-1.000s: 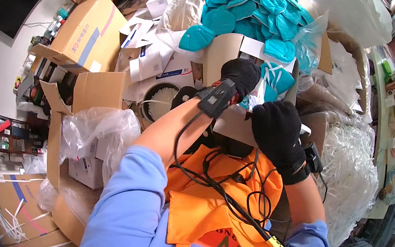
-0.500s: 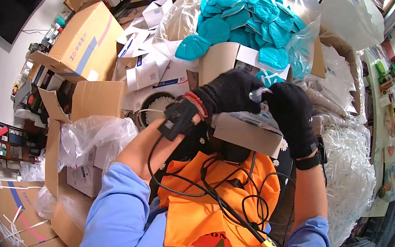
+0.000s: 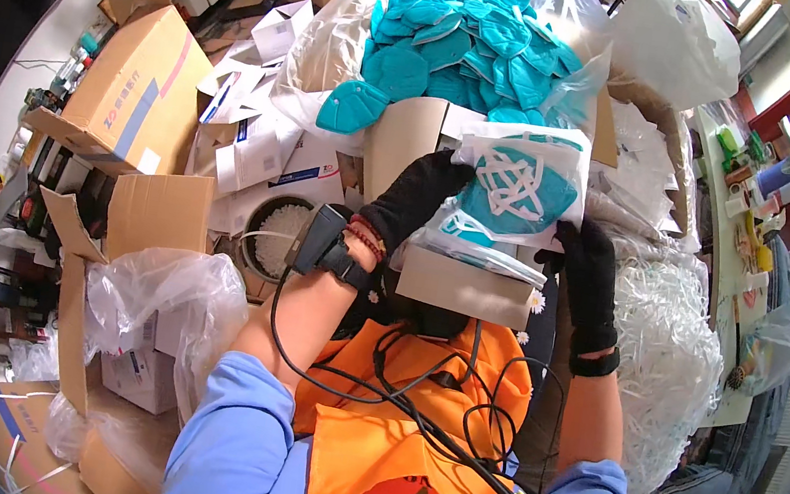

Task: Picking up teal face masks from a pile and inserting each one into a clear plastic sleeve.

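A teal face mask with white straps, in a clear plastic bag (image 3: 524, 189), is held up flat above a small open carton (image 3: 465, 287). Its left edge is pinched by my black-gloved left hand (image 3: 423, 190). At the lower right corner of the bag, my right hand (image 3: 587, 284), gloved in black too, grips it between thumb and fingers. Other bagged masks (image 3: 475, 250) lie in the small carton just below. Beyond the carton rises a heap of loose teal masks (image 3: 474, 41) in a large plastic-lined box. One loose mask (image 3: 352, 108) rests at its near left edge.
White folded boxes (image 3: 277, 150) and a pot of white pellets (image 3: 275, 240) lie to the left, near a tall brown carton (image 3: 134, 89). A plastic-lined open box (image 3: 149, 344) stands nearer. White straps (image 3: 659, 345) are heaped at the right. Black cables (image 3: 416, 382) cross my apron.
The bag, mostly hidden between my hands before, now shows its full face. My hands have moved apart, the right one lower. The whole view has shifted slightly.
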`<state>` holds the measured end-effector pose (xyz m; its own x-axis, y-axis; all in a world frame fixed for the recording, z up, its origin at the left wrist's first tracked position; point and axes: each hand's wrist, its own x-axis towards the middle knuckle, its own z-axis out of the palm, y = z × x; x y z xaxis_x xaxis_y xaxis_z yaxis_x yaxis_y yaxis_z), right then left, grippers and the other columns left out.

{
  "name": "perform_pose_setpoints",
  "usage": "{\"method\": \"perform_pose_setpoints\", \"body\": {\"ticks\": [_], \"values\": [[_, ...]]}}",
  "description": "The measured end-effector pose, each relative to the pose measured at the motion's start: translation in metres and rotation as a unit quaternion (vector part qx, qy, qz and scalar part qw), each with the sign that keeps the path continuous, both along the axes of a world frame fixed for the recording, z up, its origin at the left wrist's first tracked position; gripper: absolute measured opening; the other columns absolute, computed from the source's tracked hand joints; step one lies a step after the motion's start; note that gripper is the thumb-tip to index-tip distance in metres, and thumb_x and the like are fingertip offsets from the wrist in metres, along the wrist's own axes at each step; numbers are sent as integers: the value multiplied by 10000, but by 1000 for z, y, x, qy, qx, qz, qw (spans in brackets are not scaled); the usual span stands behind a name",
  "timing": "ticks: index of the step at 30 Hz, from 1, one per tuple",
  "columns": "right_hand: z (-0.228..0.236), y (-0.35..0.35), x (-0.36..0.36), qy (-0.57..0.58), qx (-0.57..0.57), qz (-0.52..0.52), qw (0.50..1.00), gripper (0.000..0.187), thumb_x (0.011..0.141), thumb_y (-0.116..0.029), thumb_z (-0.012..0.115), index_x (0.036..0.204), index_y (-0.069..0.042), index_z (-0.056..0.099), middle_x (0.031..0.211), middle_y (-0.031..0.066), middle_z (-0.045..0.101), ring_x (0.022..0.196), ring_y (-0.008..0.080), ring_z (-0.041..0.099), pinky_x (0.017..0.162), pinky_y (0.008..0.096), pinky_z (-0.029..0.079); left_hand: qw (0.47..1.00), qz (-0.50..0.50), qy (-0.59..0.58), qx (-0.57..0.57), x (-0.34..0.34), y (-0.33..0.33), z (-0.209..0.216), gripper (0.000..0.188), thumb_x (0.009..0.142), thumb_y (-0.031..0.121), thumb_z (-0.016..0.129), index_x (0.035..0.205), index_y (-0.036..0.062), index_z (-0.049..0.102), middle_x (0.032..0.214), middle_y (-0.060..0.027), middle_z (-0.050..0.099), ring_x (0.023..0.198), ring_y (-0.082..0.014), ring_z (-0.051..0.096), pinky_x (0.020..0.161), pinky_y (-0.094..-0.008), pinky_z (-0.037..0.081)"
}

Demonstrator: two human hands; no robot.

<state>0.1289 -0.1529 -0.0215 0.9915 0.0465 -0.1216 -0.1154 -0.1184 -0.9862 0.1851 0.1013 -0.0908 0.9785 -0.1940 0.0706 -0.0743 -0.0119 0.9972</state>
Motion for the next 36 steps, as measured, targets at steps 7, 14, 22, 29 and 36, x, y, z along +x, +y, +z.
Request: {"method": "perform_pose_setpoints", "body": {"ticks": [7,14,22,29,36], "values": [[-15,-18,8,-328,-366,-25,871,112,834,-105,609,913,-50,668,785,136,658,669,266,646,594,356,488,979,61,-114,-157,28,13,-26,748,633,-161,618,1329,-11,392,1340,-143,485,1245,-254,472,1036,-340,402],[30,-3,-6,-308,-523,-45,794,115,845,-66,604,923,-38,684,845,154,667,737,287,651,669,366,507,984,31,-174,18,3,7,-6,849,575,-132,622,1365,21,353,1346,-135,467,1266,-245,448,1073,-326,354],[34,-13,11,-163,-206,-14,965,213,909,-157,594,1021,20,633,822,61,648,529,92,567,408,230,431,962,27,-105,252,-16,-4,20,531,769,208,737,1217,28,516,1105,-160,616,1070,-263,600,897,-368,479],[-1,-28,26,-234,-269,-1,934,191,900,-96,552,1038,10,632,897,59,658,615,118,622,413,230,432,984,25,-95,152,-11,-13,18,418,795,218,711,1144,34,572,964,-125,631,848,-223,622,774,-342,502],[-7,-31,20,-179,-137,-38,973,249,886,-101,552,1114,-16,607,938,50,661,556,113,576,449,215,419,990,-56,-16,-127,-14,-11,-2,388,781,96,695,1137,26,558,1044,-115,617,869,-206,608,770,-340,508]]}}
